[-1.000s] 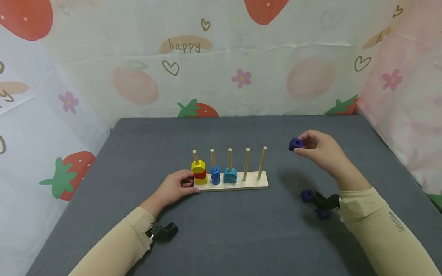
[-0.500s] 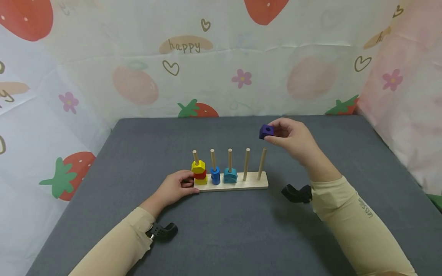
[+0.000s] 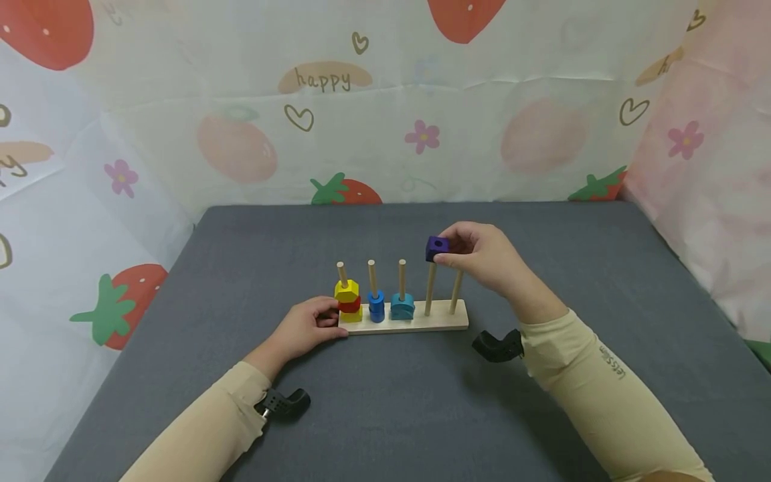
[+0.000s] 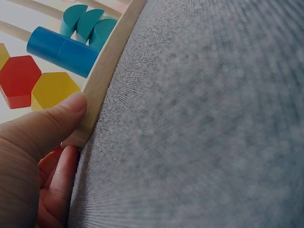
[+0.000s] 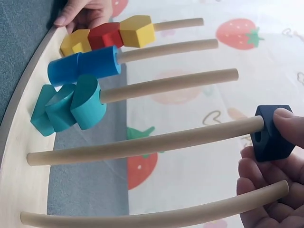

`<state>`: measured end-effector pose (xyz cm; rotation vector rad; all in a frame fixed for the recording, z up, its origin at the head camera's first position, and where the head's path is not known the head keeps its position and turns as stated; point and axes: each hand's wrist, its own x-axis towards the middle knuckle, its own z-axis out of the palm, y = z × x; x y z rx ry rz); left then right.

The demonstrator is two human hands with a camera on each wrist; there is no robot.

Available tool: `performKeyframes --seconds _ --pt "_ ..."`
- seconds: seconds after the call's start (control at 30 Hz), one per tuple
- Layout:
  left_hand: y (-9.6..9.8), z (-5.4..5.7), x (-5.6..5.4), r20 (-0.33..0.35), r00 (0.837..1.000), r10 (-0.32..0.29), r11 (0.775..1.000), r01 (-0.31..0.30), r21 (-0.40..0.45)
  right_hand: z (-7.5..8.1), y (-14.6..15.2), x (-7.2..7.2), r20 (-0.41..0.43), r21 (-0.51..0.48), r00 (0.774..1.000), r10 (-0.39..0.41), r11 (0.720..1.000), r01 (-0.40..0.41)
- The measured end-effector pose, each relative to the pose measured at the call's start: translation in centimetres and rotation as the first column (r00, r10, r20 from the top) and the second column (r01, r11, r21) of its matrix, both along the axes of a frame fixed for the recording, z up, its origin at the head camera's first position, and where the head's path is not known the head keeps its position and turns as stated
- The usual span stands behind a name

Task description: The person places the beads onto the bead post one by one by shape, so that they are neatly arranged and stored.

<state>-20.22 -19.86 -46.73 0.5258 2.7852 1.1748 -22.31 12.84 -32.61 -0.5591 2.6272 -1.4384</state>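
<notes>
My left hand [image 3: 310, 325] holds the left end of a wooden peg board [image 3: 440, 323], thumb on its front edge, as the left wrist view shows. In my right hand [image 3: 484, 258] a dark purple block [image 3: 437, 248] with a hole is pinched at the tip of the fourth peg [image 5: 142, 145]. The hole sits beside the peg tip in the right wrist view; whether the tip is inside cannot be told. The first peg carries yellow and red hexagonal blocks [image 4: 20, 78], the second blue cylinders [image 4: 61, 50], the third teal half-round blocks [image 5: 88, 102].
The fifth peg [image 5: 156, 219] is bare, close under my right fingers. A grey cloth [image 3: 385, 408] covers the table. Behind it hangs a curtain [image 3: 464, 100] printed with strawberries. Black wrist mounts [image 3: 498, 346] stick out from both sleeves.
My right hand has carried the purple block left, from beyond the board's right end to the fourth peg's tip. My left hand stays put. Two purple blocks on the cloth are now hidden.
</notes>
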Motion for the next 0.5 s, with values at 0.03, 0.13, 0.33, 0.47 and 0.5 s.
performKeyframes --seconds 0.03,0.13,0.33,0.47,0.5 --pt "0.02 0.04 0.02 -0.002 1.000 0.000 1.000 0.000 0.000 0.05 -0.02 0.04 0.004 0.002 1.000 0.002 1.000 -0.002" --pt "0.04 0.14 0.06 -0.002 1.000 0.001 1.000 -0.001 0.005 0.17 -0.06 0.12 0.011 0.009 1.000 0.008 1.000 -0.008" --pt "0.08 0.32 0.17 0.009 1.000 0.007 1.000 -0.007 0.000 -0.10 -0.17 0.28 0.010 0.086 0.999 0.045 0.995 -0.046" --pt "0.09 0.28 0.15 0.009 1.000 0.009 1.000 -0.009 -0.007 -0.46 -0.26 0.38 0.009 0.126 0.999 0.053 0.991 -0.054" --pt "0.10 0.27 0.14 0.010 1.000 0.010 1.000 -0.010 -0.010 -0.56 -0.26 0.38 0.008 0.129 0.999 0.052 0.990 -0.053"
